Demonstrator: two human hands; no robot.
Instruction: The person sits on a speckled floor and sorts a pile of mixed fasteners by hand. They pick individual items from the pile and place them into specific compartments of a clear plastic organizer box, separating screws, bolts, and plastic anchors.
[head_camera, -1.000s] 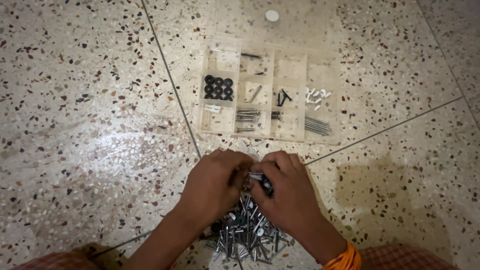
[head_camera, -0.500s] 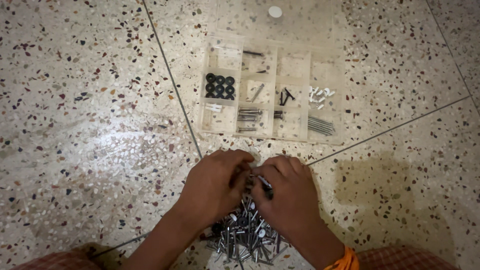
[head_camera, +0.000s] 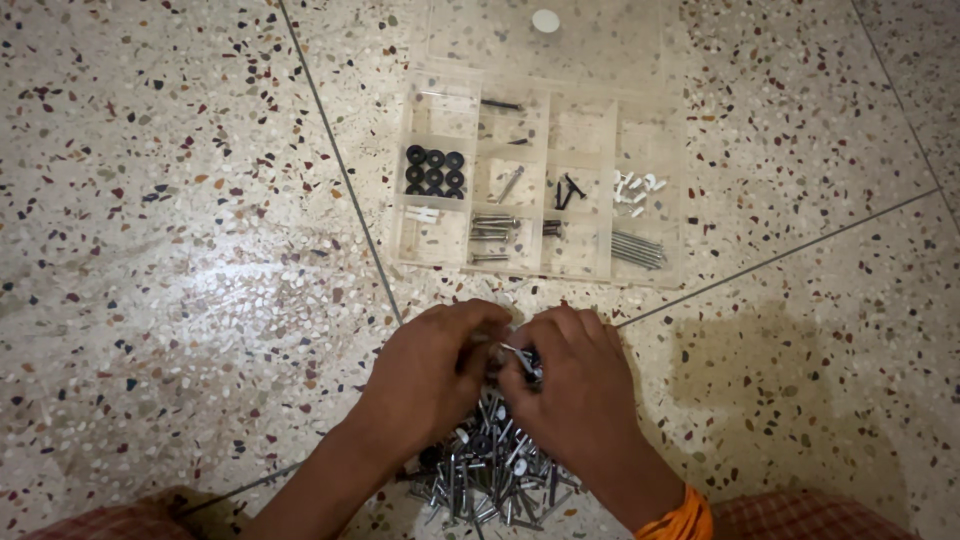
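Head view: we curl left hand (head_camera: 430, 375) & right hand (head_camera: 570, 385) over the screw pile (head_camera: 490, 470), right pinching a screw (head_camera: 522, 358), left's grip hidden, tray (head_camera: 660, 275) w/ dividers nearby for sorting.

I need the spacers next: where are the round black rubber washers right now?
In the head view, the round black rubber washers sit in the far-left column of the clear plastic compartment box, one cell above the white plugs, beyond both hands.

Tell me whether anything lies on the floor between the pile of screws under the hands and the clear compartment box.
Nothing visible does. Between the pile of screws and the clear compartment box only a strip of bare terrazzo floor shows. The left hand and right hand rest on the pile's far end.
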